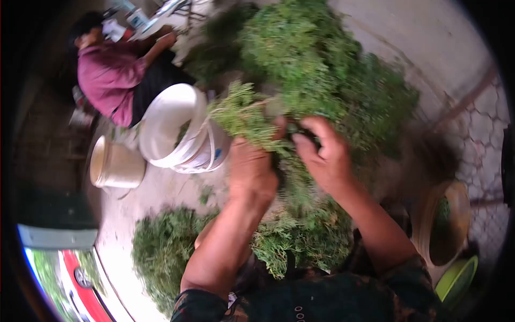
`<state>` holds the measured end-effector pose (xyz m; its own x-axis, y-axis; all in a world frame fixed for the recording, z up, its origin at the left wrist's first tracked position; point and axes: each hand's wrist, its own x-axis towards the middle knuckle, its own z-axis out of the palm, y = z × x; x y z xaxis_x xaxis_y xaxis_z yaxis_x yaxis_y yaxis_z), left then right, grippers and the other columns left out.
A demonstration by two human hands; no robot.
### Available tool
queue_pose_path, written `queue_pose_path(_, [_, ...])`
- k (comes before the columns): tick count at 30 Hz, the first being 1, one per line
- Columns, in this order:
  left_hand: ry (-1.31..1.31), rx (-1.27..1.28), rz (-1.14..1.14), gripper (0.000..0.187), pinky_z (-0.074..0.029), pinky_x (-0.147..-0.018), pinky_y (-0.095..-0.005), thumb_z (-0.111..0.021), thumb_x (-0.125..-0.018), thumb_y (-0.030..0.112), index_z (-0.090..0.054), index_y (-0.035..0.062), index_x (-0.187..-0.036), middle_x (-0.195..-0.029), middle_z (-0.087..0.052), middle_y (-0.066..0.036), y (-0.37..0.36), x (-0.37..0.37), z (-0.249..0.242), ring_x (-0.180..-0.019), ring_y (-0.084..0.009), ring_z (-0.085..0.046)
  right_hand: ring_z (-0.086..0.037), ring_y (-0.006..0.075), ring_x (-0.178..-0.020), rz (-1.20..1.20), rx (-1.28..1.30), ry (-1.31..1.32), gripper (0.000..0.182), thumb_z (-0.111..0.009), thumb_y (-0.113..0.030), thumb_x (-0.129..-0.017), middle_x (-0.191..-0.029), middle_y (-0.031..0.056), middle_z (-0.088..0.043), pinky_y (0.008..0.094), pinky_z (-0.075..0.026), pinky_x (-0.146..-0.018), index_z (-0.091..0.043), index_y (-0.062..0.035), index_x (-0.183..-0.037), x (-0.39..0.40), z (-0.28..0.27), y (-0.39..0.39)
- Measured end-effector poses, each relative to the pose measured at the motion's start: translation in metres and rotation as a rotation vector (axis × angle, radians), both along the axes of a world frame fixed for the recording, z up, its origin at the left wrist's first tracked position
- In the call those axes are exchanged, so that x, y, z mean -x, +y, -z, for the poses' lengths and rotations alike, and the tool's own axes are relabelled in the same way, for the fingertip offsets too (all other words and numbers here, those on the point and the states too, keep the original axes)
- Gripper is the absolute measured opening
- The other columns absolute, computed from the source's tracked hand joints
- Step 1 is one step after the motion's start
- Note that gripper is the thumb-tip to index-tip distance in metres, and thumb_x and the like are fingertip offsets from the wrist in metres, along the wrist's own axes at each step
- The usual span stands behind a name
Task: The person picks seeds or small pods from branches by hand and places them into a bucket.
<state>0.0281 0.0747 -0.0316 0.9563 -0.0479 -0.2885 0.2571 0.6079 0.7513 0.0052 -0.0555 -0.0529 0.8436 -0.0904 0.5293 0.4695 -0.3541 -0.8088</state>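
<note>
Concrete floor (161, 196) is carrying a green foliage heap (322, 64) toward its edge with the paving (477, 131). Between heap and white bucket (165, 123), the left hand (252, 167) is gripping a leafy sprig (244, 118) above the floor; the right hand (328, 155) is curling thumb and finger beside it, whether pinching I cannot tell. Beyond, a person (110, 75) is sitting.

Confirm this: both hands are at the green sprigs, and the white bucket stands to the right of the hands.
No: the white bucket stands to the left of the hands, as the head view shows. The left hand and right hand are indeed at the green sprigs.
</note>
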Motion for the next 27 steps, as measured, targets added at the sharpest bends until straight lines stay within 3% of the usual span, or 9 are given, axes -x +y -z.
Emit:
queue_pose_path(1, [-0.085,0.071,0.036,0.019,-0.044,-0.073,-0.0288,-0.063,-0.074,0.003,-0.059,0.0050,-0.093,-0.085,-0.061,-0.004,0.003,0.003,0.010,-0.083,-0.0188,-0.058,-0.055,0.0187,-0.061,0.014,0.036,-0.023,0.020,-0.061,-0.001,-0.079,-0.079,0.0131,-0.059,0.0294,-0.046,-0.057,-0.053,-0.0002,-0.098,-0.002,0.001,0.005])
queue_pose_path(3, [-0.693,-1.810,0.089,0.020,-0.041,-0.071,-0.0305,-0.058,-0.072,0.006,-0.061,0.0075,-0.092,-0.083,-0.060,-0.005,0.018,0.016,0.017,-0.086,-0.0205,-0.057,-0.054,0.0160,-0.071,0.024,-0.025,0.001,0.019,-0.058,-0.005,-0.082,-0.081,0.0129,-0.058,0.0281,-0.045,-0.065,-0.053,0.0034,-0.098,-0.002,0.005,0.009])
queue_pose_path(6, [-0.350,-0.553,-0.022,0.020,-0.043,-0.068,-0.0284,-0.058,-0.076,0.008,-0.061,0.0069,-0.095,-0.086,-0.062,-0.004,0.002,0.005,0.020,-0.082,-0.0155,-0.057,-0.051,0.0124,-0.071,0.007,-0.037,0.162,0.018,-0.054,-0.006,-0.085,-0.080,0.0067,-0.056,0.0261,-0.044,-0.065,-0.051,0.0015,-0.102,-0.001,0.007,0.003])
queue_pose_path(9, [-0.161,-0.069,-0.009,0.017,-0.046,-0.062,-0.0233,-0.063,-0.078,0.004,-0.060,0.0034,-0.095,-0.087,-0.064,-0.003,0.000,0.002,0.005,-0.072,-0.0080,-0.057,-0.049,0.0103,-0.069,-0.134,-0.365,0.402,0.020,-0.053,-0.012,-0.087,-0.080,0.0028,-0.055,0.0250,-0.043,-0.063,-0.050,-0.0009,-0.104,0.002,-0.013,0.002])
queue_pose_path(13, [-0.208,0.098,0.026,0.020,-0.046,-0.065,-0.0250,-0.061,-0.079,0.001,-0.057,0.0072,-0.098,-0.092,-0.061,-0.003,-0.003,0.006,0.011,-0.079,-0.0100,-0.056,-0.049,0.0088,-0.078,-0.214,-0.629,0.585,0.025,-0.052,-0.022,-0.090,-0.088,0.0007,-0.053,0.0242,-0.042,-0.069,-0.048,-0.0041,-0.107,0.005,-0.017,0.012])
queue_pose_path(15, [-0.205,-0.458,-0.025,0.016,-0.043,-0.065,-0.0269,-0.051,-0.081,-0.004,-0.054,0.0051,-0.093,-0.088,-0.060,-0.005,-0.004,0.013,0.001,-0.077,-0.0114,-0.052,-0.045,0.0060,-0.076,-0.152,-0.559,0.497,0.027,-0.052,-0.025,-0.089,-0.095,-0.0015,-0.054,0.0220,-0.034,-0.065,-0.048,-0.0066,-0.109,-0.001,0.004,0.011])
queue_pose_path(18, [-0.260,-0.497,-0.213,0.010,-0.042,-0.065,-0.0323,-0.048,-0.080,-0.003,-0.053,0.0026,-0.086,-0.081,-0.058,-0.008,-0.015,0.003,0.029,-0.075,-0.0151,-0.050,-0.037,-0.0011,-0.060,-0.026,-0.547,0.501,0.033,-0.054,-0.030,-0.088,-0.100,-0.0071,-0.054,0.0168,-0.023,-0.045,-0.048,-0.0119,-0.115,-0.008,0.021,0.009])
queue_pose_path(24, [-0.290,-0.550,-0.376,0.007,-0.041,-0.064,-0.0332,-0.052,-0.076,-0.001,-0.048,0.0010,-0.082,-0.075,-0.053,-0.010,-0.029,-0.018,0.066,-0.071,-0.0161,-0.044,-0.029,0.0007,-0.051,-0.096,-0.542,0.561,0.038,-0.054,-0.023,-0.087,-0.094,-0.0023,-0.052,0.0171,-0.021,-0.043,-0.045,-0.0077,-0.120,-0.014,0.019,-0.001])
queue_pose_path(27, [-0.264,-0.618,-0.260,0.014,-0.044,-0.063,-0.0344,-0.059,-0.075,0.008,-0.053,-0.0015,-0.084,-0.078,-0.058,-0.013,-0.015,-0.018,0.041,-0.073,-0.0186,-0.052,-0.030,0.0021,-0.053,-0.059,-0.676,0.530,0.038,-0.053,-0.023,-0.085,-0.110,-0.0004,-0.052,0.0167,-0.021,-0.045,-0.047,-0.0056,-0.119,-0.020,0.036,-0.011])
